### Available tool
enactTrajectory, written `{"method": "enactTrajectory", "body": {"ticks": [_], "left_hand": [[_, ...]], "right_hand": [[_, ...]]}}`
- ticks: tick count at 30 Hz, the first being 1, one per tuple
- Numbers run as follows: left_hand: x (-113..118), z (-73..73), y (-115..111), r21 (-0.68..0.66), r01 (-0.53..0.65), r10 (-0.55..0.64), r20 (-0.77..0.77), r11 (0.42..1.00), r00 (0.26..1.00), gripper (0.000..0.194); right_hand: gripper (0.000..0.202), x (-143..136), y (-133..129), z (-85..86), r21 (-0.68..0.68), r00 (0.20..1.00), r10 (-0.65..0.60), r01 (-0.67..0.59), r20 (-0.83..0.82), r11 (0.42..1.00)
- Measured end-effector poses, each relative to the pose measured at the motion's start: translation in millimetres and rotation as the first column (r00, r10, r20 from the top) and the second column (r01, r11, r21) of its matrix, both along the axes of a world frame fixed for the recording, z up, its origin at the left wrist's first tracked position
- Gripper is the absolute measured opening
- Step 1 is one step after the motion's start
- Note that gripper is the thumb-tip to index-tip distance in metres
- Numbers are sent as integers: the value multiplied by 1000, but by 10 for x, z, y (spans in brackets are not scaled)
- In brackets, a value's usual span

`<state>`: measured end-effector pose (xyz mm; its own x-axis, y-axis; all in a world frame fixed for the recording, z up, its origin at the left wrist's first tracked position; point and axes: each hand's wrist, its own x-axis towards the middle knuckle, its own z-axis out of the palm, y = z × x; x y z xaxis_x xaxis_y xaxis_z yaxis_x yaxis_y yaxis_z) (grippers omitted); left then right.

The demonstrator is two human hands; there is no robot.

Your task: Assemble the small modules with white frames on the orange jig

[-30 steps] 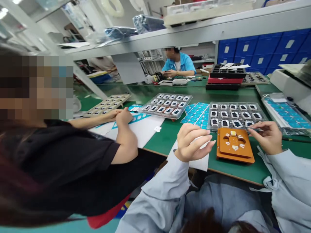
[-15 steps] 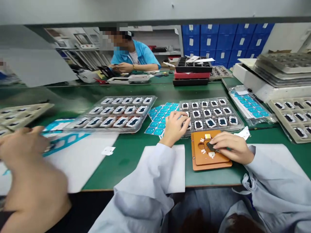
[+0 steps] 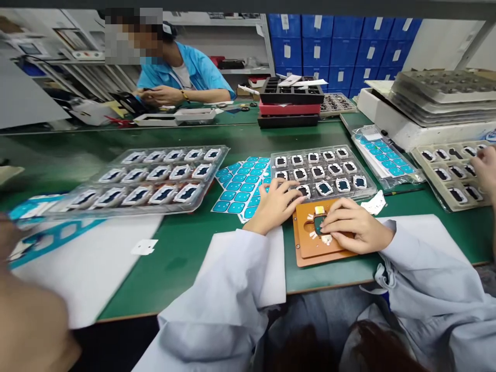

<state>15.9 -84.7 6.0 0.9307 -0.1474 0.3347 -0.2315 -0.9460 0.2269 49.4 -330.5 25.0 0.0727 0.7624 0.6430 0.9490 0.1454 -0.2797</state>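
Observation:
On the green bench in front of me lies an orange fixture block [image 3: 318, 250]. A small dark rounded-square plate [image 3: 318, 224] sits over its central recess, with white tabs and a yellow patch around it. My right hand [image 3: 354, 227] pinches that plate at its right side, thumb and fingertips covering part of it. My left hand [image 3: 275, 206] hovers at the front left corner of a clear tray [image 3: 366, 194] of white-framed dark parts. Its fingers are apart and slightly bent, and I see nothing in them.
Sheets of blue stickers [image 3: 234, 196] lie left of the tray. A second clear tray [image 3: 186, 207] stands further left. White foam sheets [image 3: 271, 279] lie along the front edge. Co-workers' hands [image 3: 486, 168] show at both sides. Another person [image 3: 186, 77] sits opposite.
The dark plate has gone from tilted in my right hand to lying flatter over the fixture's recess. The view has shifted right and down. A hand has appeared at the right edge.

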Motion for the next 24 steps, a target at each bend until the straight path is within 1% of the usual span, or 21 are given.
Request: {"method": "enactTrajectory", "body": {"ticks": [3,6,8,10,12,13,14,15,17,20,22,24], "left_hand": [[2,12,-12,-66,-5,4,-14,998,1000,24],[2,13,-22,-144,16,-13,20,989,1000,19],[3,12,-21,-218,59,-37,104,974,994,19],[-2,16,-22,-303,163,-93,233,939,968,19],[-20,27,-39,-373,300,-160,361,878,919,19],[-35,33,-56,-398,359,-187,408,844,893,19],[-52,39,-78,-416,404,-209,438,815,874,18],[-72,43,-105,-431,433,-228,449,792,864,17],[-110,50,-166,-430,477,-299,419,766,857,18],[-151,60,-247,-397,526,-433,305,752,848,25],[-168,74,-281,-393,527,-471,237,753,850,31],[-184,93,-296,-406,499,-467,184,765,865,37]], "right_hand": [[6,11,-8,2,-9,1000,11,-11,-12,1000],[8,22,-9,9,6,999,20,-20,-33,1000],[11,34,-10,10,52,998,-4,7,-56,999],[11,49,-12,4,109,990,-117,125,-81,986],[10,64,-13,-10,119,954,-280,292,-102,949],[10,71,-13,-18,104,933,-344,354,-105,929],[11,78,-12,-25,81,918,-381,390,-105,917],[14,84,-10,-30,60,913,-393,401,-106,914],[21,94,-4,-35,40,928,-356,362,-111,931],[34,106,5,-29,52,956,-243,254,-164,966],[37,113,9,-26,68,962,-189,205,-197,976],[33,114,12,-27,82,964,-167,187,-207,979]]}}
